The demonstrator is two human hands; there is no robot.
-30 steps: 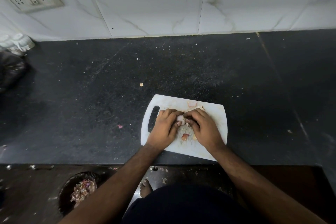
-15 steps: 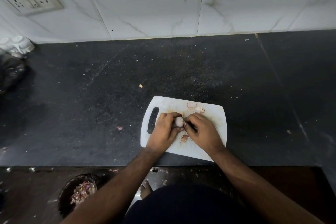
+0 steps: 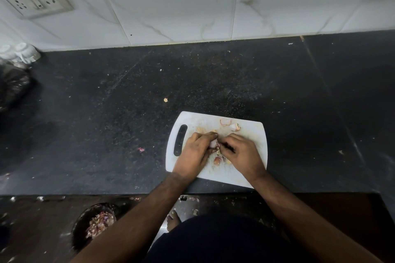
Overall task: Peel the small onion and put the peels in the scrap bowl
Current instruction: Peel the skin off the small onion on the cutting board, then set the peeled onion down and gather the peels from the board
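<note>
On the white plastic cutting board [image 3: 252,134] with its slot handle, which lies near the front edge of the dark speckled stone worktop [image 3: 128,113], both hands meet over the middle of the board. The left hand [image 3: 195,151] pinches the small pale pinkish onion [image 3: 213,144] between thumb and curled fingers, holding it just above the board; the right hand [image 3: 243,153] has its fingertips pressed together against the onion's right side, apparently nipping a bit of skin, with something thin and dark lying across its fingers — what it is I cannot tell. Loose papery peels [image 3: 217,160] lie on the board just below the hands, and two more pieces [image 3: 229,124] sit near the board's far edge. The dark round scrap bowl [image 3: 82,230], already holding purple and tan peelings, stands below the worktop's front edge, toward the left. Judging by its size, the onion is light and firm but slick once bared, so it wants a steady pinch at its ends while the dry skin — brittle, likely to tear into flakes — is lifted from an edge. The peels on the board are not yet in the bowl.
</note>
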